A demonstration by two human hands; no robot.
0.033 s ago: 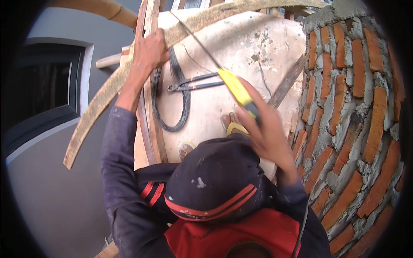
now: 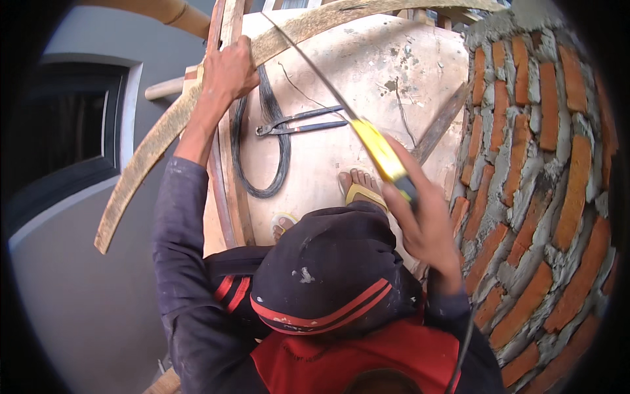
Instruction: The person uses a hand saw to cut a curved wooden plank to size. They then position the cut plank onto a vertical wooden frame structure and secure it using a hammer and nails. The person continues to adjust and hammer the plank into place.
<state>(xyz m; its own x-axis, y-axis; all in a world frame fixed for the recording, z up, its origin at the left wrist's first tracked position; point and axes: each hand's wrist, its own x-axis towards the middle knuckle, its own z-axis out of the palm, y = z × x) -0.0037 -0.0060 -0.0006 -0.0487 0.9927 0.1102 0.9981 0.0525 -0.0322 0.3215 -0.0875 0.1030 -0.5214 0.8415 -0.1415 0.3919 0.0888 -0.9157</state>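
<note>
A handsaw [image 2: 380,151] with a yellow and black handle is in my right hand [image 2: 426,220], the fingers wrapped round its grip. Its thin blade slants up and left, and its far end crosses a long rough wooden plank [image 2: 315,27]. My left hand [image 2: 230,69] grips that plank where it lies over upright wooden beams [image 2: 237,171]. Below the plank, pincers [image 2: 302,123] with dark handles rest across a looped bundle of dark wire [image 2: 283,164], both on a pale board [image 2: 315,177].
On the right rises a rough brick wall [image 2: 548,157] with thick mortar. A grey wall with a dark window [image 2: 62,144] stands on the left. A narrow wood strip [image 2: 443,125] leans near the bricks. My sandalled foot [image 2: 363,187] is on the board.
My right hand has drawn the saw down and to the right, away from the plank. My left hand stays on the plank, almost unmoved.
</note>
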